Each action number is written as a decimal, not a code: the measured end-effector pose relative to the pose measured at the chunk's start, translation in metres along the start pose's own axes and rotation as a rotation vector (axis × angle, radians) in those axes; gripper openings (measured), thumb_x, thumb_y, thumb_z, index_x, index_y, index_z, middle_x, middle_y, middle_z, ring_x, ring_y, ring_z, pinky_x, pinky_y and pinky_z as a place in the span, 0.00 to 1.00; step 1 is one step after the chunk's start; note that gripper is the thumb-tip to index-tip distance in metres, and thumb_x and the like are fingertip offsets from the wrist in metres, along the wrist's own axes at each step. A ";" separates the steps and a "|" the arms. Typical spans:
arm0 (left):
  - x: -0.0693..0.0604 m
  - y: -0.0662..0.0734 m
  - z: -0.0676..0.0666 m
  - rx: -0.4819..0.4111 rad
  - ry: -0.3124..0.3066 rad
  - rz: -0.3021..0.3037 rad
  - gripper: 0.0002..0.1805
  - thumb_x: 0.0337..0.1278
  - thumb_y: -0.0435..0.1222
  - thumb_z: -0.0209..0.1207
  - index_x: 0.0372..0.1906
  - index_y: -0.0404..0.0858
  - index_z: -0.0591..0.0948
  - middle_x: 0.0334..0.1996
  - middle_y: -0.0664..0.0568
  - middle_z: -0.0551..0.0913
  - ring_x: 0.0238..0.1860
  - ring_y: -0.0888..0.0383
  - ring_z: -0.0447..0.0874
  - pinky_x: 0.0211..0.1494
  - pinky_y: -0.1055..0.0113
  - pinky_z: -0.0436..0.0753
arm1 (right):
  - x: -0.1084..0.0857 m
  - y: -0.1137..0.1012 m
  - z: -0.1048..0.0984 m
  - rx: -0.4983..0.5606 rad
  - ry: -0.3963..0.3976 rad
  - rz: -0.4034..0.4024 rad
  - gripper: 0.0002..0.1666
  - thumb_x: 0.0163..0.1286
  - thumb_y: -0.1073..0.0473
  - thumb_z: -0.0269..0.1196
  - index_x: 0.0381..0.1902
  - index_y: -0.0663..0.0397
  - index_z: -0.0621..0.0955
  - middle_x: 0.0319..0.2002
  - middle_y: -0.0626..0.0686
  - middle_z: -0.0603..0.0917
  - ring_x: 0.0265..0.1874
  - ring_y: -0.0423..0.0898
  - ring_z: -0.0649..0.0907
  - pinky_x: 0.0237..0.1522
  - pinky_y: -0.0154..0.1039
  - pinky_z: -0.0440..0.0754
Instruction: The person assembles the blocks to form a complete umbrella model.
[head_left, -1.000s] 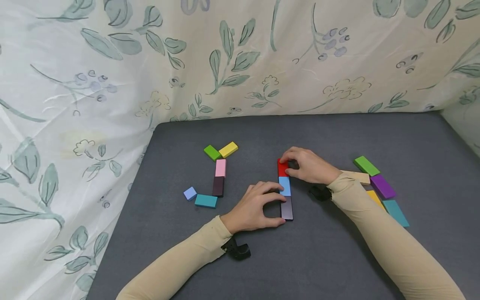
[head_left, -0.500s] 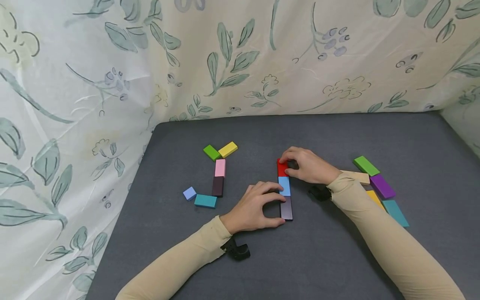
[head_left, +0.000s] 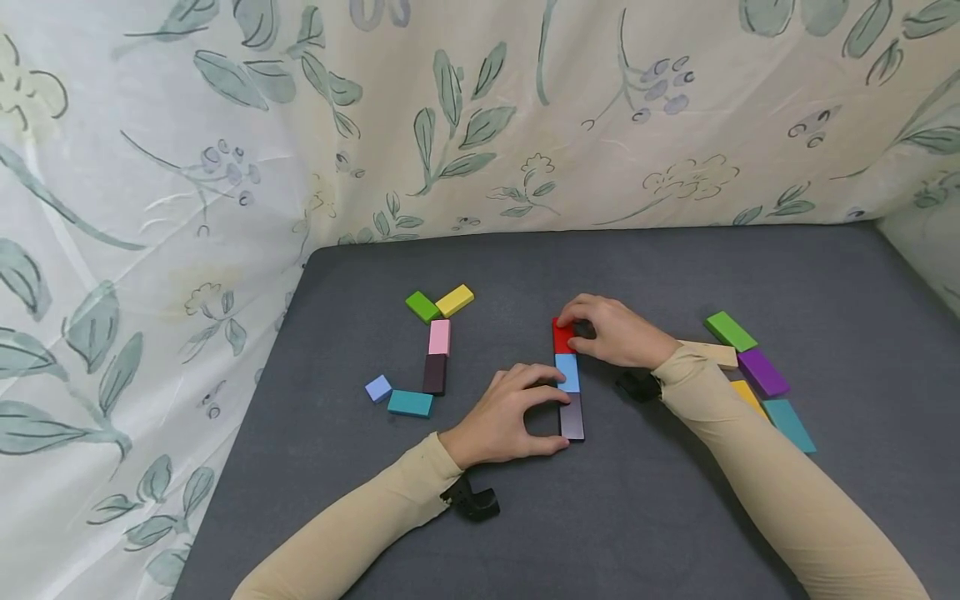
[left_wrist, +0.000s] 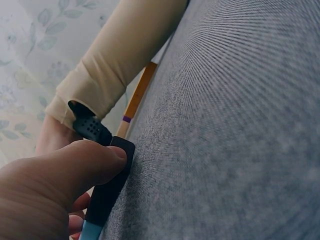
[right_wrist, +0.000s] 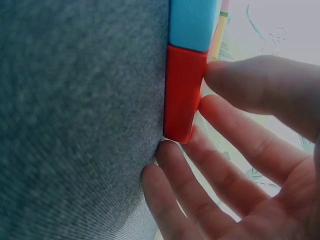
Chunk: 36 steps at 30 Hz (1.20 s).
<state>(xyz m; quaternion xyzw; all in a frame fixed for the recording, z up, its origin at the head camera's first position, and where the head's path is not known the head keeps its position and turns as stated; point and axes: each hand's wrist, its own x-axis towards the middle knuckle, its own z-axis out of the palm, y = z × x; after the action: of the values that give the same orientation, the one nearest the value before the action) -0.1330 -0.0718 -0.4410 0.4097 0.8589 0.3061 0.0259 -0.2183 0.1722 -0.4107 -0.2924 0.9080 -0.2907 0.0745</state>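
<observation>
Three blocks lie end to end in a straight row on the dark grey table: red (head_left: 562, 337) at the far end, light blue (head_left: 567, 373) in the middle and greyish purple (head_left: 572, 421) nearest. My left hand (head_left: 513, 417) holds the purple block, thumb at its near end, fingertips around its joint with the blue one. In the left wrist view that thumb presses the dark-looking purple block (left_wrist: 107, 197). My right hand (head_left: 622, 333) holds the red block; in the right wrist view thumb and index finger touch the red block (right_wrist: 185, 95), other fingers reaching past its end.
Left of the row, a stick-figure-like group has green (head_left: 423, 307), yellow (head_left: 455, 300), pink (head_left: 440, 337), dark maroon (head_left: 435, 375), teal (head_left: 410, 404) and small blue (head_left: 378, 389) blocks. Near my right forearm lie green (head_left: 731, 331), purple (head_left: 763, 372), beige, orange and teal (head_left: 790, 425) blocks.
</observation>
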 end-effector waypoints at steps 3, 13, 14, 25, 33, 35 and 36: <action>0.000 -0.001 0.001 0.003 0.002 0.003 0.25 0.53 0.50 0.77 0.56 0.48 0.87 0.65 0.56 0.77 0.64 0.59 0.73 0.61 0.57 0.73 | 0.000 0.001 0.001 -0.002 0.003 0.001 0.19 0.67 0.65 0.72 0.55 0.59 0.85 0.58 0.60 0.83 0.57 0.59 0.82 0.59 0.57 0.81; -0.001 -0.002 0.003 0.026 0.018 0.028 0.26 0.51 0.50 0.77 0.55 0.48 0.87 0.65 0.55 0.77 0.64 0.59 0.74 0.59 0.57 0.73 | -0.002 0.000 0.002 0.002 0.013 -0.013 0.19 0.67 0.65 0.72 0.55 0.60 0.85 0.58 0.60 0.83 0.57 0.58 0.83 0.59 0.56 0.81; -0.001 -0.002 0.003 0.027 0.019 0.031 0.26 0.51 0.50 0.77 0.55 0.48 0.87 0.65 0.55 0.77 0.63 0.59 0.74 0.59 0.57 0.73 | -0.002 0.000 0.002 0.004 0.014 -0.017 0.18 0.66 0.65 0.72 0.54 0.60 0.85 0.58 0.60 0.83 0.57 0.58 0.83 0.59 0.56 0.81; -0.003 -0.003 0.005 0.033 0.013 0.035 0.25 0.53 0.50 0.77 0.55 0.48 0.87 0.65 0.55 0.77 0.63 0.59 0.74 0.60 0.56 0.73 | -0.002 0.003 0.005 -0.003 0.020 -0.030 0.18 0.66 0.65 0.72 0.54 0.59 0.86 0.57 0.59 0.84 0.57 0.58 0.82 0.59 0.56 0.81; -0.004 -0.005 0.007 0.040 0.021 0.041 0.25 0.52 0.50 0.77 0.55 0.48 0.87 0.65 0.55 0.77 0.63 0.59 0.74 0.61 0.56 0.73 | -0.002 0.004 0.005 -0.007 0.028 -0.025 0.18 0.67 0.65 0.72 0.55 0.59 0.85 0.58 0.59 0.83 0.57 0.58 0.83 0.59 0.56 0.81; -0.004 -0.005 0.008 0.043 0.024 0.042 0.25 0.52 0.50 0.77 0.55 0.48 0.87 0.65 0.55 0.77 0.63 0.59 0.74 0.60 0.56 0.73 | -0.004 0.006 0.002 -0.005 0.035 -0.019 0.19 0.67 0.65 0.71 0.55 0.59 0.85 0.58 0.59 0.83 0.57 0.58 0.83 0.59 0.57 0.81; -0.004 -0.005 0.008 0.044 0.025 0.044 0.25 0.52 0.50 0.77 0.55 0.48 0.87 0.65 0.55 0.77 0.63 0.59 0.74 0.60 0.56 0.73 | -0.005 0.007 -0.001 -0.006 0.042 -0.016 0.19 0.68 0.65 0.71 0.56 0.59 0.85 0.58 0.59 0.83 0.57 0.58 0.83 0.58 0.57 0.81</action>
<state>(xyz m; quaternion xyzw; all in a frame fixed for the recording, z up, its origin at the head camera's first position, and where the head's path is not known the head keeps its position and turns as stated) -0.1317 -0.0728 -0.4512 0.4249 0.8566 0.2927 -0.0006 -0.2180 0.1806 -0.4141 -0.2939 0.9077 -0.2949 0.0520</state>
